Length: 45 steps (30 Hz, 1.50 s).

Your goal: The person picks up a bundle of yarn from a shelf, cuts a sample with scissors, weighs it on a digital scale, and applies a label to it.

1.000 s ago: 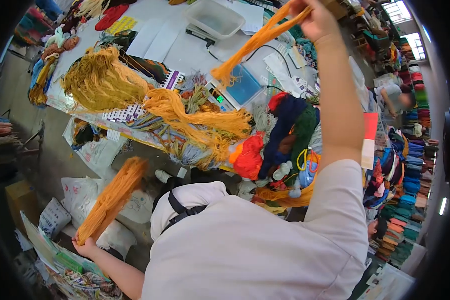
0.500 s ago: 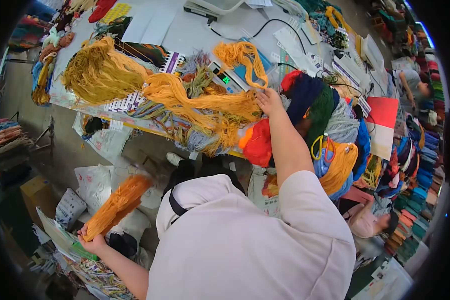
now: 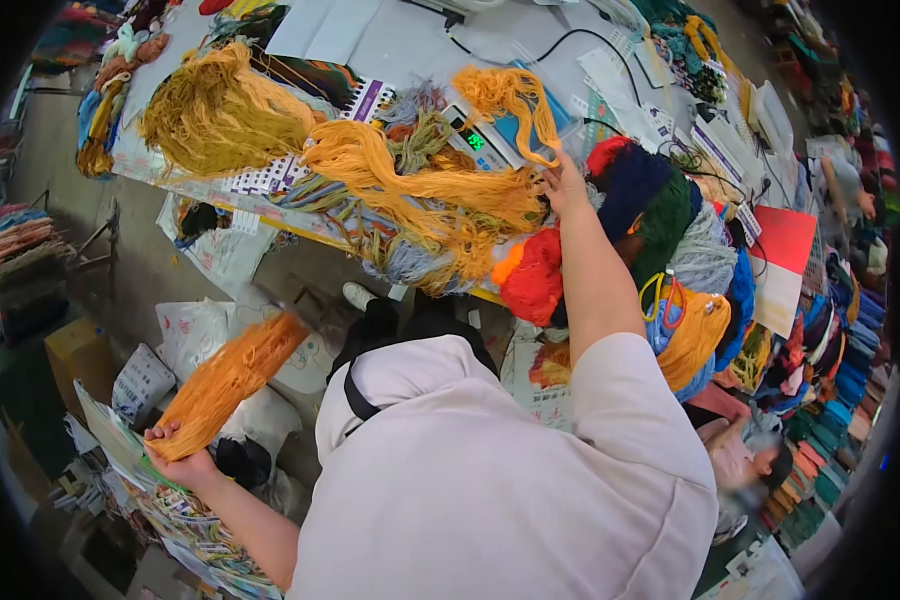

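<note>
In my left hand (image 3: 182, 462), out to the lower left, is one end of an orange yarn skein (image 3: 232, 385); its free end points up toward the table. My right hand (image 3: 567, 190) is over the table's front part, with its fingers closed at the lower end of a yellow-orange yarn hank (image 3: 510, 97). That hank lies partly across a digital scale (image 3: 482, 140) with lit green digits. Just left of my right hand, a long yellow-orange skein (image 3: 420, 185) stretches along the table edge over mixed yarns. My right fingertips are partly hidden.
An olive-gold yarn bundle (image 3: 225, 115) sits on the table's left. Red yarn (image 3: 532, 280), dark blue yarn (image 3: 630, 190) and yellow-and-red-handled scissors (image 3: 662, 300) are to the right. A black cable (image 3: 595, 40) crosses the table. White bags (image 3: 195, 335) stand below. Another person (image 3: 740, 455) is at right.
The view has shifted slightly, so the table contents appear farther right and higher. My left hand keeps the orange skein, which has swung a little. My right hand stays by the yellow-orange yarn.
</note>
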Tool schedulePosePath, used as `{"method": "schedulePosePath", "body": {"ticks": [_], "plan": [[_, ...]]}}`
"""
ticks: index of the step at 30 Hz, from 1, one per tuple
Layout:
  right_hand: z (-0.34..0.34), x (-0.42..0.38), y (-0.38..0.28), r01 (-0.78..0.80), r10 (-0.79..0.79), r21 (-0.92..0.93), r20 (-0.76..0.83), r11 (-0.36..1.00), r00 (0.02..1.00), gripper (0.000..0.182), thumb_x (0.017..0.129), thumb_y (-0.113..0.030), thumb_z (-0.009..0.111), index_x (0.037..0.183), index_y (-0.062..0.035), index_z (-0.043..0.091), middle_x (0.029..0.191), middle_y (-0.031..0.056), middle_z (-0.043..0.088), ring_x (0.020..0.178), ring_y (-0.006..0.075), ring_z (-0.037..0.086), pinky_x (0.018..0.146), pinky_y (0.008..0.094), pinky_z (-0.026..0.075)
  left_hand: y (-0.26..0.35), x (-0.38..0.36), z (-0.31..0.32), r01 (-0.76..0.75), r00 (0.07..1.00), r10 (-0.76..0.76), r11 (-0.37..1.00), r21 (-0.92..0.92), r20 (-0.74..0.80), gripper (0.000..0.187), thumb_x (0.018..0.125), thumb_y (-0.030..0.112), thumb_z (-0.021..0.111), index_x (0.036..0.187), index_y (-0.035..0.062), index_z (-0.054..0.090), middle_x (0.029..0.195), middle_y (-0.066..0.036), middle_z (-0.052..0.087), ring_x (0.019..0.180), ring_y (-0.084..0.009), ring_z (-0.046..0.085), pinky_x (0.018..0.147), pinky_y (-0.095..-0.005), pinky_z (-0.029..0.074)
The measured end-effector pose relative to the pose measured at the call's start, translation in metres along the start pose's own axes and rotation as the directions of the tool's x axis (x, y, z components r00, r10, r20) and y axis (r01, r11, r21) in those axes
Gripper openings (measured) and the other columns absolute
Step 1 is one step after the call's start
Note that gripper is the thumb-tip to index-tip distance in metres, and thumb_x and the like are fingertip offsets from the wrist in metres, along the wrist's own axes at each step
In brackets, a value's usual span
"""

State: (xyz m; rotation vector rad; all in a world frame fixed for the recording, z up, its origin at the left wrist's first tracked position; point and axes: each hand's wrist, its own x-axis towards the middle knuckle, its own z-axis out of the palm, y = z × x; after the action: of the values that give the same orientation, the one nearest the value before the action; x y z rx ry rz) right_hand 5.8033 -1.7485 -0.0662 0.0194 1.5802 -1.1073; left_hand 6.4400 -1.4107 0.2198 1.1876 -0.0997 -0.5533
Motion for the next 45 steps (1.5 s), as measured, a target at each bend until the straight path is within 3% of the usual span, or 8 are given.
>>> {"method": "schedulePosePath", "body": {"ticks": [20, 23, 26, 29, 31, 35, 39, 45], "plan": [[0.003, 0.026, 0.013, 0.028, -0.041, -0.104, -0.13, 0.994, 0.991, 0.025, 0.082, -0.031, 0.07, 0.089, -0.01, 0.058, 0.079, 0.0039, 0.054, 0.065, 0.0152, 0.051, 0.087, 0.036, 0.038, -0.015, -0.011, 0.017, 0.053, 0.982, -0.029, 0.991, -0.126, 0.188, 0.026, 0.094, 0.026, 0.045, 0.105, 0.0037, 0.051, 0.096, -0.006, 0.049, 0.086, -0.018, 0.047, 0.088, -0.0368, 0.041], [0.008, 0.02, 0.008, 0.332, -0.371, -0.166, -0.353, 0.928, 0.859, 0.03, 0.081, -0.027, 0.062, 0.087, 0.0029, 0.061, 0.08, 0.0087, 0.059, 0.075, 0.021, 0.055, 0.065, 0.0352, 0.043, -0.015, -0.006, 0.017, 0.13, 0.958, -0.07, 0.97, -0.206, 0.277, 0.03, 0.093, 0.028, 0.046, 0.108, 0.0036, 0.052, 0.1, -0.008, 0.052, 0.091, -0.0202, 0.05, 0.091, -0.0392, 0.041], [0.06, -0.066, -0.016, 0.766, -0.875, -0.483, 0.001, 0.423, 0.484, 0.03, 0.083, -0.025, 0.051, 0.075, 0.0025, 0.06, 0.073, 0.0105, 0.061, 0.068, 0.0187, 0.053, 0.063, 0.0348, 0.043, -0.014, -0.008, 0.031, 0.224, 0.885, -0.11, 0.953, -0.206, 0.453, 0.035, 0.09, 0.03, 0.048, 0.112, 0.0041, 0.053, 0.108, -0.008, 0.055, 0.099, -0.0239, 0.051, 0.094, -0.0428, 0.039], [0.161, -0.19, 0.01, 0.834, -0.69, -0.072, 0.524, 0.547, 0.499, 0.011, 0.085, -0.011, 0.053, 0.084, -0.0035, 0.06, 0.064, -0.0014, 0.048, 0.056, 0.0059, 0.041, 0.051, 0.0235, 0.033, -0.018, -0.008, 0.036, 0.336, 0.858, -0.162, 0.895, -0.294, 0.488, 0.042, 0.091, 0.033, 0.047, 0.121, 0.0038, 0.049, 0.125, -0.013, 0.051, 0.116, -0.0292, 0.048, 0.101, -0.0495, 0.036], [0.223, -0.328, 0.04, 0.435, -0.204, -0.132, 0.739, 0.891, 0.642, 0.017, 0.085, -0.014, 0.057, 0.098, -0.0037, 0.063, 0.064, -0.0043, 0.046, 0.051, 0.0027, 0.035, 0.047, 0.0197, 0.029, -0.014, -0.007, 0.047, 0.336, 0.815, -0.127, 0.899, -0.283, 0.565, 0.047, 0.093, 0.036, 0.044, 0.126, 0.0028, 0.045, 0.134, -0.015, 0.045, 0.124, -0.0311, 0.043, 0.102, -0.0496, 0.036], [0.271, -0.481, 0.095, 0.565, 0.36, -0.438, 0.898, 0.699, 0.251, 0.035, 0.087, -0.014, 0.058, 0.12, -0.0019, 0.057, 0.059, -0.0089, 0.039, 0.049, 0.0019, 0.033, 0.045, 0.0196, 0.024, 0.004, -0.012, 0.062, 0.306, 0.793, -0.067, 0.903, -0.302, 0.605, 0.055, 0.094, 0.04, 0.042, 0.13, -0.0009, 0.039, 0.137, -0.017, 0.04, 0.128, -0.0314, 0.039, 0.102, -0.0484, 0.036], [0.295, -0.523, 0.156, 0.81, 0.247, -0.09, 0.967, 0.58, -0.069, 0.031, 0.082, -0.011, 0.066, 0.112, -0.0023, 0.062, 0.07, -0.0042, 0.055, 0.059, 0.0036, 0.05, 0.053, 0.0198, 0.04, 0.019, -0.013, 0.064, 0.317, 0.755, -0.03, 0.891, -0.325, 0.654, 0.058, 0.095, 0.04, 0.041, 0.133, -0.0031, 0.036, 0.141, -0.018, 0.034, 0.128, -0.0308, 0.038, 0.104, -0.0444, 0.035], [0.31, -0.552, 0.165, 0.85, 0.276, -0.1, 0.96, 0.517, -0.055, 0.013, 0.082, -0.01, 0.067, 0.089, 0.0013, 0.065, 0.077, 0.0004, 0.061, 0.071, 0.0054, 0.055, 0.064, 0.0206, 0.045, 0.032, -0.005, 0.054, 0.248, 0.802, 0.045, 0.883, -0.4, 0.596, 0.053, 0.094, 0.033, 0.043, 0.131, -0.0049, 0.04, 0.137, -0.02, 0.04, 0.124, -0.0289, 0.042, 0.103, -0.0419, 0.035]]}}
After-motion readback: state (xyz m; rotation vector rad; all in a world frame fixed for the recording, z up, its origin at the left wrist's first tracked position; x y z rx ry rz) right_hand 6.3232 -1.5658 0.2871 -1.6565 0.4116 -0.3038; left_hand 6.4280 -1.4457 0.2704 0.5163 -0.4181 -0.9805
